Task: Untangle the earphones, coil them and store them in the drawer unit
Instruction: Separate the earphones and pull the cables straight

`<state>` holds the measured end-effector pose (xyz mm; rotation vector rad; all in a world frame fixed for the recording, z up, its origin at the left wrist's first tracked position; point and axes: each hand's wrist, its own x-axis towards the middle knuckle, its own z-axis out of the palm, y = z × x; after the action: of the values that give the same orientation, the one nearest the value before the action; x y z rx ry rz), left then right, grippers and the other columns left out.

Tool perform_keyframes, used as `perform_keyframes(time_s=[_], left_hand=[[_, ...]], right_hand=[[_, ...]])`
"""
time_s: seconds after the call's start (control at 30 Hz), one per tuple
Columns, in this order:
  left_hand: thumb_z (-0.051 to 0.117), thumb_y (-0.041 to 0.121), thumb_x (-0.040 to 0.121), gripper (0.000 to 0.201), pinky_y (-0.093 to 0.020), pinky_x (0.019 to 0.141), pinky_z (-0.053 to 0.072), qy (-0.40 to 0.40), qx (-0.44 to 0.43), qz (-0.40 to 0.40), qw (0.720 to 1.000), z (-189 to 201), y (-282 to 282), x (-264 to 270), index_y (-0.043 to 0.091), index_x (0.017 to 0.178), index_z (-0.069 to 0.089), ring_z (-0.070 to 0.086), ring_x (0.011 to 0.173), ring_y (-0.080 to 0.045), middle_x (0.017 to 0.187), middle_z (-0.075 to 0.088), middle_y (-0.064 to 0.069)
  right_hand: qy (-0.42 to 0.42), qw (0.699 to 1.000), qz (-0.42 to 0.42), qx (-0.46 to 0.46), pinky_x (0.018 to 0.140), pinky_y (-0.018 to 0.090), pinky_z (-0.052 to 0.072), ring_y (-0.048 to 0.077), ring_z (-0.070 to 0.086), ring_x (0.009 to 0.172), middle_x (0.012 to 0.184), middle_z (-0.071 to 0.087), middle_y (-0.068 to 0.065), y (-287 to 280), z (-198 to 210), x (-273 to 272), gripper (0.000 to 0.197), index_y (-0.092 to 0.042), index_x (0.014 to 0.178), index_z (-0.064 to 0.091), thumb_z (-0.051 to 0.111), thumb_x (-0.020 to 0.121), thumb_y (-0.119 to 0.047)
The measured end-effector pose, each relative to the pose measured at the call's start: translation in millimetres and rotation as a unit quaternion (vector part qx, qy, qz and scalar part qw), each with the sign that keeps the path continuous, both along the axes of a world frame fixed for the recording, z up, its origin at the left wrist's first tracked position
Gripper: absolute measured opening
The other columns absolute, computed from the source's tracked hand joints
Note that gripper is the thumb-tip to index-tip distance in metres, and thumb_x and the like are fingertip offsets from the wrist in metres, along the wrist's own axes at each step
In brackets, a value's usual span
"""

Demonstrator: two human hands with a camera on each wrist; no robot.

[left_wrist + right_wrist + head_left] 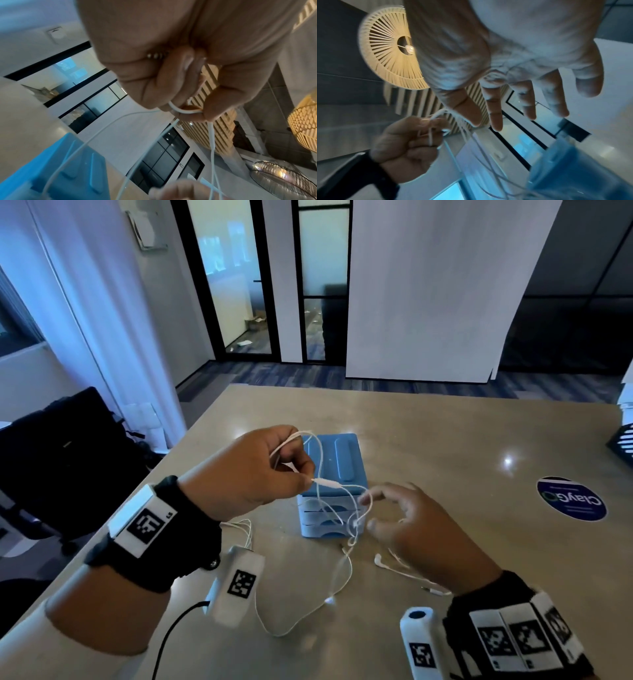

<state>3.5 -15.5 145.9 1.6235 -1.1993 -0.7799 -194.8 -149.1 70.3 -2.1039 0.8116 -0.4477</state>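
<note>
White earphones hang in tangled loops from my left hand, which is raised just left of the blue drawer unit. In the left wrist view, the left hand grips bunched cable with an earbud tucked in the palm. My right hand hovers in front of the unit with fingers spread; strands run past its thumb. Slack cable, one earbud and the jack lie on the table. The drawers look closed.
The beige table carries a round sticker at the right and a dark basket at the right edge. More white cable lies under my left wrist. A black chair stands off the table's left edge.
</note>
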Motion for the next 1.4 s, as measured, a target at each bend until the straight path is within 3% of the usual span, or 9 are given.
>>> perform_keyframes(time_s=[0.1,0.27,0.47,0.6,0.7,0.9,1.13,1.23,1.4], left_hand=[[0.068,0.001,0.076,0.041,-0.017,0.045,0.033,-0.072,0.012,-0.003,0.997,9,-9,-5,0.021,0.069,0.034,0.039,0.051,-0.012,0.08,0.069,-0.006],[0.07,0.018,0.071,0.036,-0.028,0.05,0.034,-0.136,0.029,0.019,0.99,25,-17,-8,0.03,0.063,0.037,0.037,0.058,-0.02,0.085,0.069,-0.011],[0.072,0.011,0.078,0.04,-0.029,0.054,0.037,-0.172,0.03,0.031,0.984,37,-17,-7,0.02,0.069,0.034,0.039,0.059,-0.019,0.088,0.067,-0.017],[0.072,0.01,0.079,0.038,-0.019,0.045,0.035,-0.189,0.03,0.047,0.98,37,-16,-4,0.014,0.071,0.035,0.038,0.056,-0.013,0.088,0.069,-0.016],[0.073,0.01,0.079,0.032,-0.014,0.043,0.035,-0.182,0.025,0.078,0.98,37,-16,2,-0.001,0.078,0.043,0.042,0.053,-0.008,0.091,0.069,-0.018],[0.072,0.002,0.079,0.041,-0.011,0.041,0.031,-0.174,-0.007,0.121,0.977,42,-14,12,0.014,0.07,0.034,0.041,0.045,-0.002,0.081,0.067,-0.013],[0.073,0.003,0.084,0.047,-0.009,0.041,0.032,-0.193,0.001,0.105,0.976,44,-16,16,0.017,0.069,0.03,0.047,0.042,0.002,0.091,0.073,-0.015],[0.073,0.004,0.083,0.046,-0.013,0.041,0.033,-0.22,0.001,0.116,0.969,47,-15,21,0.017,0.069,0.032,0.043,0.043,0.0,0.084,0.074,-0.005],[0.074,0.003,0.081,0.037,-0.014,0.045,0.037,-0.241,-0.017,0.142,0.96,57,-8,27,0.01,0.074,0.039,0.05,0.048,0.002,0.078,0.073,-0.002]], right_hand=[[-0.079,0.99,0.082,0.084,0.086,0.024,0.053,0.005,0.065,0.108,0.122,0.067,-0.009,7,20,12,0.027,-0.036,0.099,0.065,0.073,0.08,-0.019],[-0.226,0.919,0.109,0.305,0.093,0.046,0.056,0.039,0.075,0.098,0.103,0.077,0.023,6,29,24,0.01,-0.004,0.087,0.059,0.069,0.085,-0.003],[-0.238,0.88,0.12,0.393,0.096,0.049,0.049,0.041,0.071,0.104,0.111,0.075,0.023,5,26,21,0.008,-0.007,0.082,0.065,0.066,0.083,-0.015],[-0.212,0.879,0.149,0.4,0.1,0.043,0.049,0.034,0.064,0.125,0.127,0.072,0.012,-1,19,15,0.044,-0.002,0.098,0.065,0.084,0.078,-0.036],[-0.229,0.858,0.19,0.418,0.113,0.051,0.039,0.034,0.056,0.135,0.137,0.067,0.013,-5,16,4,0.037,-0.012,0.079,0.064,0.084,0.075,-0.042],[-0.231,0.915,0.137,0.301,0.096,0.037,0.038,0.008,0.056,0.132,0.137,0.067,-0.002,-14,11,-26,0.032,-0.017,0.057,0.062,0.08,0.066,-0.043],[-0.37,0.857,0.095,0.345,0.09,0.031,0.055,0.037,0.069,0.103,0.077,0.067,0.015,-27,-12,-36,0.034,-0.008,0.058,0.059,0.086,0.066,-0.027],[-0.282,0.906,0.11,0.297,0.09,0.051,0.048,0.036,0.069,0.086,0.068,0.063,0.013,-33,-24,-37,0.034,-0.012,0.061,0.065,0.085,0.067,-0.038],[-0.158,0.947,0.108,0.258,0.084,0.047,0.054,0.029,0.07,0.074,0.07,0.067,0.018,-35,-44,-37,0.028,-0.003,0.068,0.068,0.076,0.078,-0.028]])
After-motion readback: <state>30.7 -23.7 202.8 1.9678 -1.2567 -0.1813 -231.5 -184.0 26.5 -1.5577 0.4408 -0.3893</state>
